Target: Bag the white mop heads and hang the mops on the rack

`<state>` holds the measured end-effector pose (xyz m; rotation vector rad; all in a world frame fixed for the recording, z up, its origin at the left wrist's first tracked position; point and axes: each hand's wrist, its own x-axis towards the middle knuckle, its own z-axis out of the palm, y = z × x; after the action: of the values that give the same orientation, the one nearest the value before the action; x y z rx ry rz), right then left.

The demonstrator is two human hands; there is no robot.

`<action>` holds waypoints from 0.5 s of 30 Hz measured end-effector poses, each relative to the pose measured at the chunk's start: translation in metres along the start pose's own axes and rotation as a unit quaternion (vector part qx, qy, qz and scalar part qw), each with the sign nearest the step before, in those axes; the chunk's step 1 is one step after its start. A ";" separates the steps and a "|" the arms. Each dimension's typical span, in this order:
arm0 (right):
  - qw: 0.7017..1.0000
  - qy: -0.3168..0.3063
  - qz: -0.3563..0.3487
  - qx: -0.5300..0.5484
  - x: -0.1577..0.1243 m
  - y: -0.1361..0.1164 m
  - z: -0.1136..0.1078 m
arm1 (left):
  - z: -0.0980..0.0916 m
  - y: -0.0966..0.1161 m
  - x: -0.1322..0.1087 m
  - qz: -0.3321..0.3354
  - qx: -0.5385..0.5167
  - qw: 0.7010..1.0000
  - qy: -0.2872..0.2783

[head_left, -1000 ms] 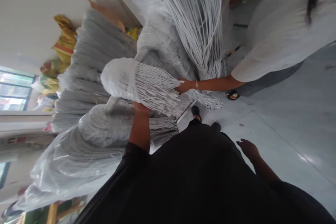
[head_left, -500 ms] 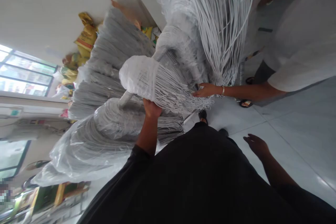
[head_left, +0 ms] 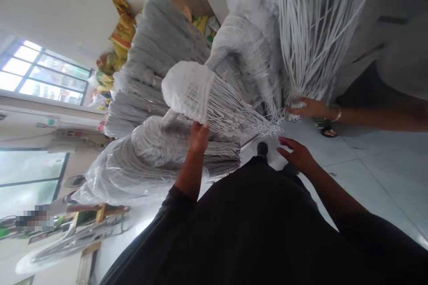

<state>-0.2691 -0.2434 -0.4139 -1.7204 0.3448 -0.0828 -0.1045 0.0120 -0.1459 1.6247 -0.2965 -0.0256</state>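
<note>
My left hand (head_left: 199, 135) grips the underside of a bundle of white cords (head_left: 214, 100), whose far end is wrapped in clear plastic. My right hand (head_left: 297, 153) is open with fingers spread, just below the bundle's loose cut ends and not touching them. A co-worker's hand (head_left: 309, 107) with a bracelet rests on the ends of a larger hanging bundle of white cords (head_left: 310, 26) to the right.
Grey cord bundles in plastic (head_left: 147, 160) are stacked at the left and behind. Yellow sacks (head_left: 123, 26) lie by the wall. The co-worker in white (head_left: 401, 67) stands at the right on a pale tiled floor (head_left: 377, 169). My shoe (head_left: 262, 148) shows below the bundle.
My right hand has risen from beside my body toward the bundle's loose ends. The co-worker's hand has shifted right onto the larger bundle. The view has swung, so the bundles sit closer.
</note>
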 end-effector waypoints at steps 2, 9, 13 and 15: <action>0.996 -0.015 -0.085 0.024 0.019 -0.050 0.008 | -0.001 -0.008 0.002 0.020 0.015 1.000 0.002; 0.951 0.126 -0.271 0.077 0.085 -0.165 0.029 | 0.013 -0.021 0.015 0.003 0.068 0.997 0.032; 0.967 0.086 -0.221 0.097 0.126 -0.164 0.039 | 0.015 -0.020 0.016 0.012 0.094 0.994 0.057; 0.977 0.050 -0.170 0.123 0.146 -0.156 0.050 | 0.010 -0.019 0.015 -0.001 0.106 0.993 0.044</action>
<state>-0.0900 -0.2143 -0.2916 -1.5161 0.1044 -0.4443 -0.0887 -0.0001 -0.1632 1.8318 -0.2366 0.0785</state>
